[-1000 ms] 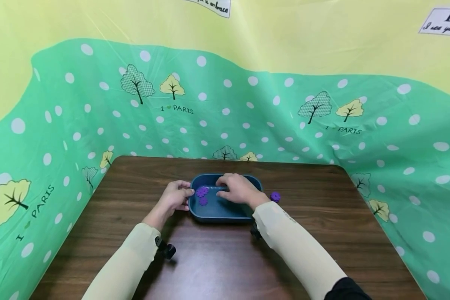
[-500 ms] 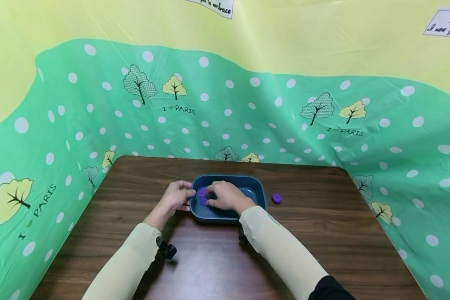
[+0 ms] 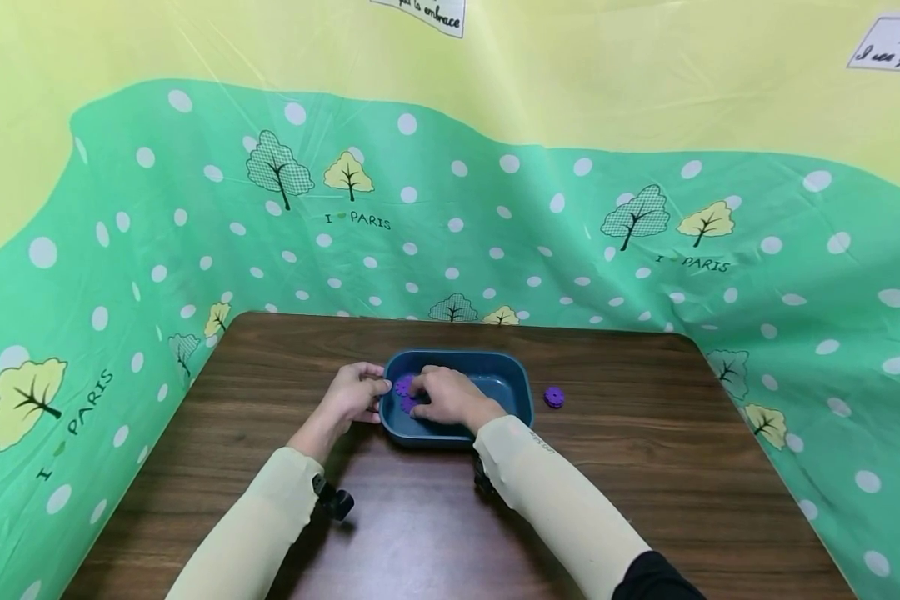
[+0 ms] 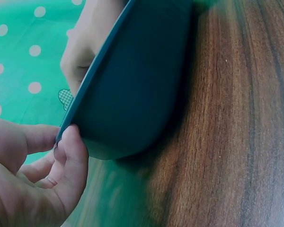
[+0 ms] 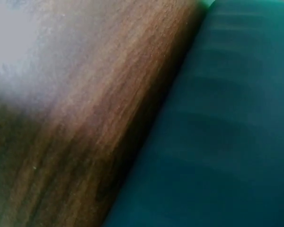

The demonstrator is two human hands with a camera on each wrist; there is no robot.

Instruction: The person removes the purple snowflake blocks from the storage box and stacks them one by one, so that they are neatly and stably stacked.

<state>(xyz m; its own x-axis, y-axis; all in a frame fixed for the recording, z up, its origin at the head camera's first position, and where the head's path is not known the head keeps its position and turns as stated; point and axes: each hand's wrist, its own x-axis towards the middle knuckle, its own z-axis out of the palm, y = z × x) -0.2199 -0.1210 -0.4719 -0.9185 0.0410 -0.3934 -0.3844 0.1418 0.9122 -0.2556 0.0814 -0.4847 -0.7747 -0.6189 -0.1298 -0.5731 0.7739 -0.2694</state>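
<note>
A dark blue rectangular tub stands on the table. My left hand pinches the rim at its left end; in the left wrist view the thumb and a finger of the left hand meet over the edge. Inside the tub, at the left, lie small purple scalloped pieces, partly covered. Over them reaches my right hand, its fingertips down at the pieces; whether they grip one is hidden. In the right wrist view only the tub's outer wall and the tabletop appear.
A round purple piece, with a hole in its middle, lies on the wooden table right of the tub. A green and yellow printed cloth hangs behind the table's far edge.
Over the last second my right hand has moved left inside the tub, from its middle to the purple pieces. My left hand keeps its hold on the rim.
</note>
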